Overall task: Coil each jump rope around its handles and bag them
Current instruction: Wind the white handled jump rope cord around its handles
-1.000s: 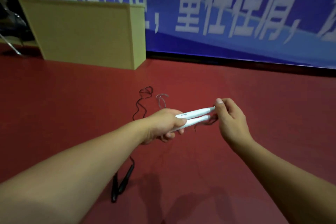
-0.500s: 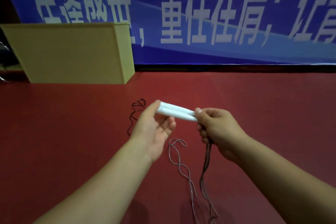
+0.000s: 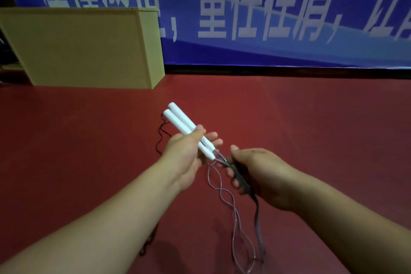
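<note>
From the head camera I see my left hand gripping the two white handles side by side, pointing away, so they form one core to wrap on. My right hand curls around the thin grey rope just below the handles, gathering slack that trails to the red floor, I judge for the first turn.

Dim, soft focus, wide-angle edge distortion
</note>
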`<state>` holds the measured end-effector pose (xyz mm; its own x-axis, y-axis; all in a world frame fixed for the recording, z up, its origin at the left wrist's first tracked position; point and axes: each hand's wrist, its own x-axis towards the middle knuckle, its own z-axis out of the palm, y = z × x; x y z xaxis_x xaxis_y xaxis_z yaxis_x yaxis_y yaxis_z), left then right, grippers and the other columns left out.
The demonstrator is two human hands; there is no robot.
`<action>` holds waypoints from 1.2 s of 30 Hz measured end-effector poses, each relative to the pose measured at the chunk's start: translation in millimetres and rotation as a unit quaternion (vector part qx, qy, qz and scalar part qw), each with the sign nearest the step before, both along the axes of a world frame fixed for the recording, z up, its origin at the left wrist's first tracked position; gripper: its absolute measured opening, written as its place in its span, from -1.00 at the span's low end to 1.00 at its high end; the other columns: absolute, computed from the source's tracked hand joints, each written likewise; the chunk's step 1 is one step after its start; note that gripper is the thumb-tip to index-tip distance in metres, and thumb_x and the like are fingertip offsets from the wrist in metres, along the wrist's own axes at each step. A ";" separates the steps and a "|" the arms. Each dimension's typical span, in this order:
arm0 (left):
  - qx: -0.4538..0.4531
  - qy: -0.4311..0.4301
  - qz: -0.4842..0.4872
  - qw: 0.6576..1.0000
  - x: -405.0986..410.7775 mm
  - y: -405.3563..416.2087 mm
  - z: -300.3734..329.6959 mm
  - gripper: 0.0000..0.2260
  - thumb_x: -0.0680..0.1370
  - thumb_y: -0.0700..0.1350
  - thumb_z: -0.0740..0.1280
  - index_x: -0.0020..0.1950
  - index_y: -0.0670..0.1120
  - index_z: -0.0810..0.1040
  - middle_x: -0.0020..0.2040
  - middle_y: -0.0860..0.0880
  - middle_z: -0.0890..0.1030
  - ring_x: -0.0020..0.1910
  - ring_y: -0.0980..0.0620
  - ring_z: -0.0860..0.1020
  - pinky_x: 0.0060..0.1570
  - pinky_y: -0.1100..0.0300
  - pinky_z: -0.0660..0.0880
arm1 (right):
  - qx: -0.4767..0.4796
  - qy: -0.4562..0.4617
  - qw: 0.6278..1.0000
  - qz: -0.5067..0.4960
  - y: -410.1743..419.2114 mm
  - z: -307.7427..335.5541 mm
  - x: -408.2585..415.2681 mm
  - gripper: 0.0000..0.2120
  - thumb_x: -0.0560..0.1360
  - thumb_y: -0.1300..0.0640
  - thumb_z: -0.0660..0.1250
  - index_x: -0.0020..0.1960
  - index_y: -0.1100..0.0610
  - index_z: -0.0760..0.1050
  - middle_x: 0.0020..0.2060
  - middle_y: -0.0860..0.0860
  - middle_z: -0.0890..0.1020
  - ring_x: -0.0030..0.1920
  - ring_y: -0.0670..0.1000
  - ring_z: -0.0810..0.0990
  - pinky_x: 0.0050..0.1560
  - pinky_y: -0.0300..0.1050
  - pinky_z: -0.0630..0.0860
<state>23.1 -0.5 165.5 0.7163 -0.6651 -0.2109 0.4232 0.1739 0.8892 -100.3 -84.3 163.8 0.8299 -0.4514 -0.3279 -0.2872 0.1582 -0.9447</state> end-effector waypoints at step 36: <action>0.172 -0.148 -0.467 0.855 4.1 13.3 -5.2 -0.23 0.41 0.51 -0.07 -0.04 -0.08 0.62 -0.40 -0.05 0.49 -0.61 0.12 0.36 -0.53 0.27 0.42 | -0.132 -0.044 0.988 0.060 -51.0 4.2 -7.7 -0.63 0.56 -0.08 0.26 0.00 0.26 0.50 -0.53 0.04 0.32 -0.52 -0.04 0.17 -0.53 -0.25 0.06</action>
<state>27.2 12.8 160.3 -0.0366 -0.9112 -0.4104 -0.0179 -0.4100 0.9119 -107.9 -135.3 168.0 0.9028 -0.4080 -0.1358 -0.2037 -0.1277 -0.9707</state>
